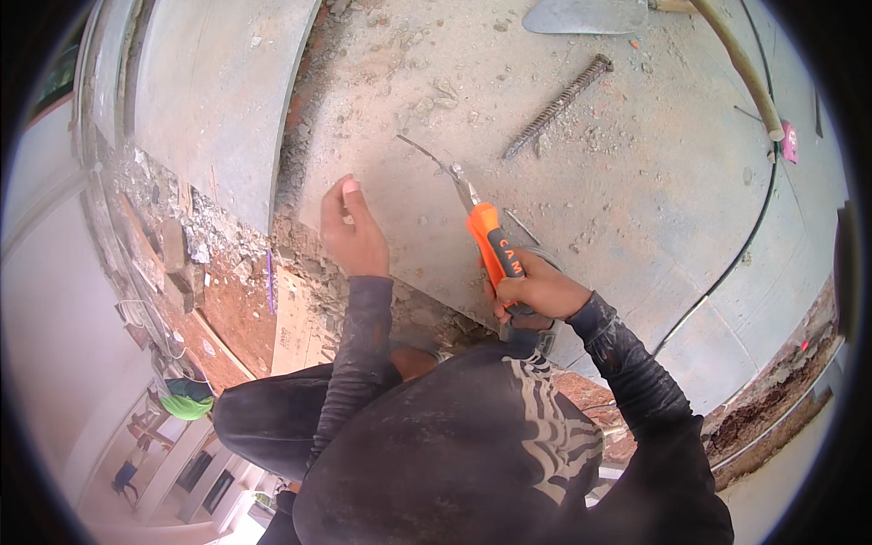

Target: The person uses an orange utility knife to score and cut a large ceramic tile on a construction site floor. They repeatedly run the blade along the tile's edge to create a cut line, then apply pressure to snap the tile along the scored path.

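Observation:
My right hand (540, 289) is closed round the handles of orange-and-black pliers (491, 238), whose jaws point up and left over the dusty floor. A thin dark strip of wire or metal (420, 147) runs to the jaws; whether they grip it, I cannot tell. To the left, my left hand (354, 232) is raised with fingers curled and thumb close to the forefinger, with nothing visible in it. A short thin rod (522, 227) lies beside the pliers. Farther off, a ribbed steel bar (559, 104) rests on the floor.
A trowel (586, 15) lies at the far edge, near a wooden handle (745, 68) and a small pink object (788, 143). A black cable (758, 222) curves down the right. Left are a large grey slab (218, 100), broken rubble, bare red soil (238, 304) and cardboard (298, 320).

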### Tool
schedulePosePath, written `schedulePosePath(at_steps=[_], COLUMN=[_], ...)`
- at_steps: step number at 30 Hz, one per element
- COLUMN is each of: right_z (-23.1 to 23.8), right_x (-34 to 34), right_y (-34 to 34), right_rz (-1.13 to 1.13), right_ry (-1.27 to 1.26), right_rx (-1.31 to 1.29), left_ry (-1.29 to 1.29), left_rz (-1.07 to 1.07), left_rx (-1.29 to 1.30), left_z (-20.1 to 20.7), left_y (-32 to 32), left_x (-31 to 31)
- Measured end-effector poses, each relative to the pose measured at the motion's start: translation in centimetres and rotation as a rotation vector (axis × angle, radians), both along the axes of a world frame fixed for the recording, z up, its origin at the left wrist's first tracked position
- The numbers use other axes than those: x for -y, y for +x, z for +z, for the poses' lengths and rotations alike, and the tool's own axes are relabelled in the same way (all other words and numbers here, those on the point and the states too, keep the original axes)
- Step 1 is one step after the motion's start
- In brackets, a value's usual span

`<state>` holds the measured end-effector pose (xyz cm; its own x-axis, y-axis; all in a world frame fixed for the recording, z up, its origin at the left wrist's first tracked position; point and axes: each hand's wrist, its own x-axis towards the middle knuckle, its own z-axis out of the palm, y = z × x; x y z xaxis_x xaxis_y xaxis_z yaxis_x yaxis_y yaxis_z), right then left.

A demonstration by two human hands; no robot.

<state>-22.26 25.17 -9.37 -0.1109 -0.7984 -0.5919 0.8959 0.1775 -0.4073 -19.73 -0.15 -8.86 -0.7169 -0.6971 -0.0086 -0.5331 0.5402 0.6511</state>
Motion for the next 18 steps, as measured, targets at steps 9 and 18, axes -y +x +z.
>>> schedulePosePath(at_steps=[9, 18], right_z=[1.1, 4.7], right_x=[-4.7, -6.1], right_y=[2.1, 3.5], right_rz=[0.117, -0.191], right_ry=[0.231, 0.729], right_rx=[-0.359, -1.028], left_ry=[0.989, 0.774], left_rz=[-0.084, -0.122], left_rx=[0.168, 0.175], left_z=[-1.0, -2.3], left_y=[-2.9, -2.6], left_x=[-10.1, -13.1])
